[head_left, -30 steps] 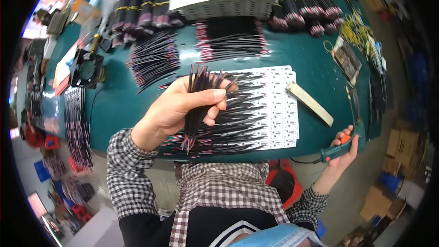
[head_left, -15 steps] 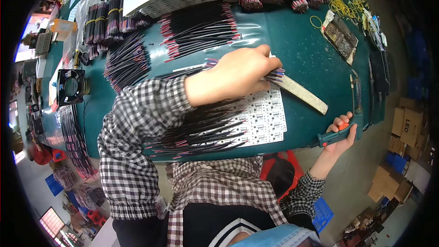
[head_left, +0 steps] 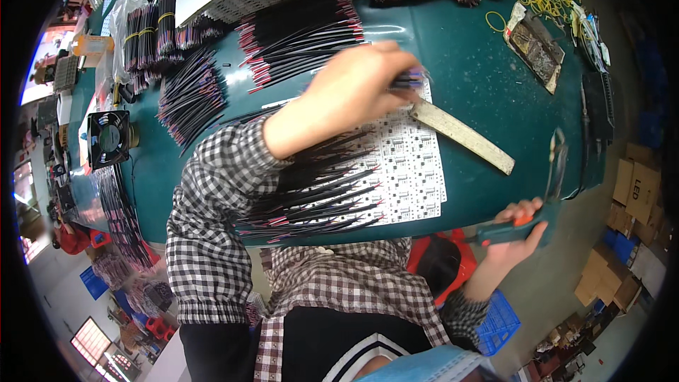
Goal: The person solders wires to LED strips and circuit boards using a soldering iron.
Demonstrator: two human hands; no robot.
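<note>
1. Head view showed the left hand (head_left: 353,92) clenched on a small bundle of wires (head_left: 409,81), at the top edge of the white circuit panel (head_left: 407,163) on the green surface (head_left: 488,78).
2. The right hand (head_left: 520,230) gripped a teal-handled soldering tool (head_left: 506,232) off the surface's near edge.
3. Loose black wires (head_left: 318,194) lay across the panel under the left sleeve; the sleeve could have dragged them out of line.
4. The metal ruler (head_left: 463,138) lay just beside the bundle and might have been knocked.

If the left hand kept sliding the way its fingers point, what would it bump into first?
Probably the long flat metal ruler lying just past the left hand's fingertips on the green table; depth is hard to judge.
</note>
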